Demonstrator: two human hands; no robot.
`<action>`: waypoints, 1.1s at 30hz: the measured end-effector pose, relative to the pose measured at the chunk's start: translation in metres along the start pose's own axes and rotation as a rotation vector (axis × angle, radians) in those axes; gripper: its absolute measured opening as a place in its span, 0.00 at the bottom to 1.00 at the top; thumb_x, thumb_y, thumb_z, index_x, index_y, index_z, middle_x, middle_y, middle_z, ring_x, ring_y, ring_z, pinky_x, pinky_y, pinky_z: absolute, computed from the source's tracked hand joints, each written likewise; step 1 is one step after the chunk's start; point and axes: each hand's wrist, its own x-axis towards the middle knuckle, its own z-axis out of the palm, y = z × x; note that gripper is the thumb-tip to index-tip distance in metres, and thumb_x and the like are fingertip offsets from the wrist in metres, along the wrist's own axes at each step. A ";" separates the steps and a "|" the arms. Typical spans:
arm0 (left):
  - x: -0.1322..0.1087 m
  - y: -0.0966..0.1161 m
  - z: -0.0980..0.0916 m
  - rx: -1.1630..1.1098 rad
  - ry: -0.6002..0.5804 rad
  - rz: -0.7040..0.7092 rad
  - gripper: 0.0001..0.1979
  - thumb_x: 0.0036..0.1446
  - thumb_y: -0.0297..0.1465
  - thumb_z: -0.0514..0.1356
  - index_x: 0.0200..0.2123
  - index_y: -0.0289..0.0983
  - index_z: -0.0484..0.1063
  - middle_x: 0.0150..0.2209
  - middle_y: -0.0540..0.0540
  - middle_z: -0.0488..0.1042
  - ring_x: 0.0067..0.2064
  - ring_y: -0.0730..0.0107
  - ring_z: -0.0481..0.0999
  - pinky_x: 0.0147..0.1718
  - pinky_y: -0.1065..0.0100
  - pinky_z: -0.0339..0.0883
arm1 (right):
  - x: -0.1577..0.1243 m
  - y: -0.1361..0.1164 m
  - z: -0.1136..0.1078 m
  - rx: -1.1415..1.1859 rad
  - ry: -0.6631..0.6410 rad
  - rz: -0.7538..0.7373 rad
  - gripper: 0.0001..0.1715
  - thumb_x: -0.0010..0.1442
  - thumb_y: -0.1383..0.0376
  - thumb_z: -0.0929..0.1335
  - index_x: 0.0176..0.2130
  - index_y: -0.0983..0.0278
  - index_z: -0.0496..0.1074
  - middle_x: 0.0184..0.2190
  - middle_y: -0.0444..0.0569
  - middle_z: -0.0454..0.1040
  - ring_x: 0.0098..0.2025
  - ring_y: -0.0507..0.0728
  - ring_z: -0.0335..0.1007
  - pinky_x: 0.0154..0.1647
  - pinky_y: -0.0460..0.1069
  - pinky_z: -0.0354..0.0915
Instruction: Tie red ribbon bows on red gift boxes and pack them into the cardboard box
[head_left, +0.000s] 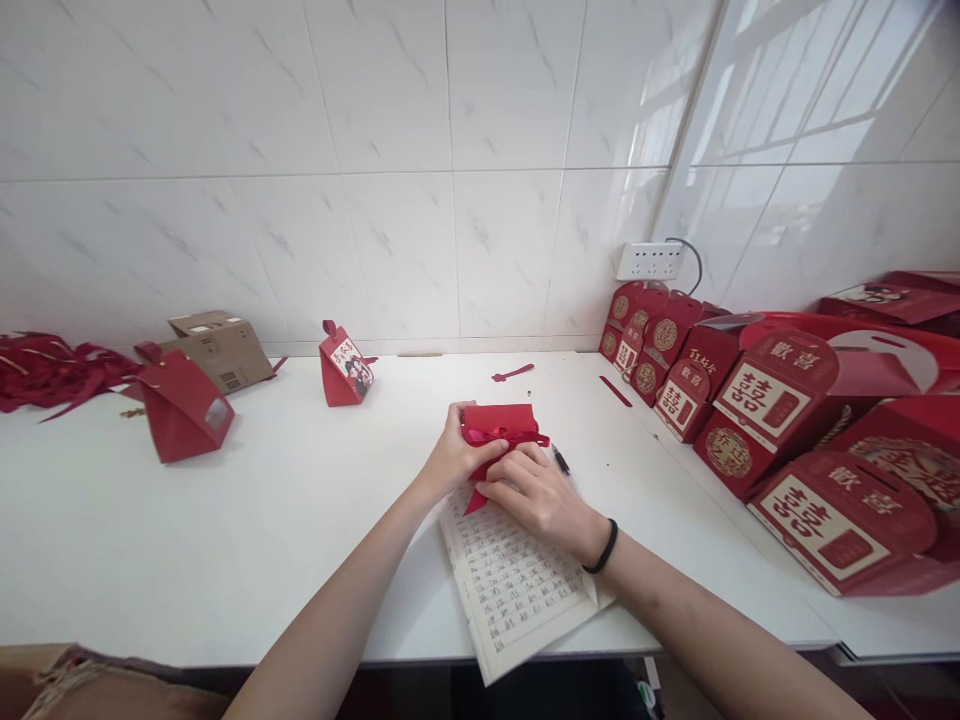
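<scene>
A small red gift box (501, 424) with a red ribbon (499, 437) tied across its front stands on the white table (300, 520), on the far end of a printed paper sheet (517, 585). My left hand (456, 462) is closed on the box's left side. My right hand (534, 495), with a black band on the wrist, pinches the ribbon at the box's lower front. A ribbon tail hangs below between the hands.
Two folded red boxes (182, 405) (344, 366) and a brown cardboard box (221, 348) stand at the far left. A heap of red ribbons (45, 368) lies at the left edge. Several larger red boxes (772, 400) crowd the right side. A power strip (649, 261) hangs on the tiled wall.
</scene>
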 end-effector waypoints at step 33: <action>0.000 0.001 0.002 -0.008 0.038 -0.026 0.27 0.43 0.31 0.65 0.43 0.39 0.54 0.37 0.50 0.69 0.39 0.70 0.73 0.38 0.67 0.67 | -0.004 -0.009 0.003 0.207 -0.096 0.047 0.14 0.65 0.70 0.59 0.28 0.65 0.65 0.24 0.44 0.65 0.26 0.51 0.60 0.24 0.46 0.60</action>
